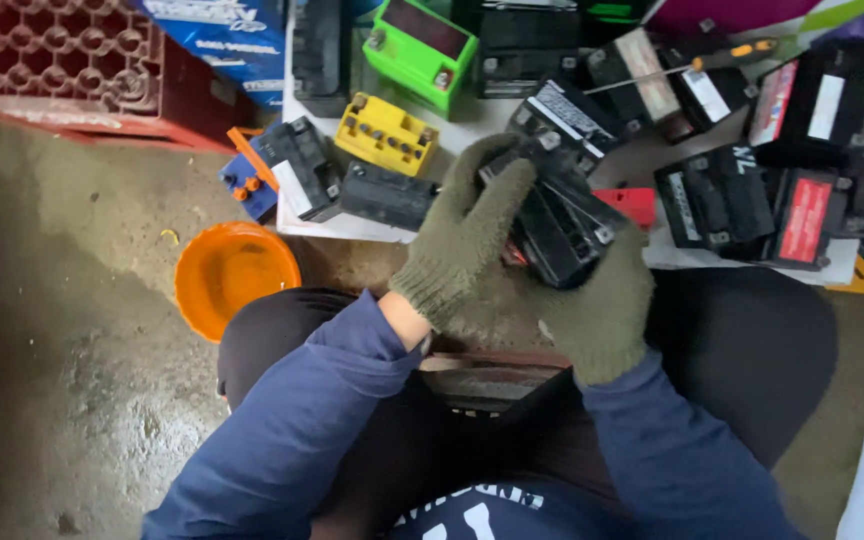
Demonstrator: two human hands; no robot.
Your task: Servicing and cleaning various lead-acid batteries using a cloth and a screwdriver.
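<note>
I see an orange bowl [235, 275] on the concrete floor [72, 330] at near left. At far left stands a red crate [62, 65] with a honeycomb of round cells, and just beside it on the right a blue carton [222, 35]. Farther right, on white sheets, a yellow battery [386, 133] sits between a bright green battery [420, 50] behind it and a black one [387, 195] in front. A small blue battery with orange caps [249, 185] lies at the left of this group. At far right I make out a screwdriver with an orange-and-black handle [692, 65] resting across black batteries, and a black battery with a red label [802, 215] nearer.
</note>
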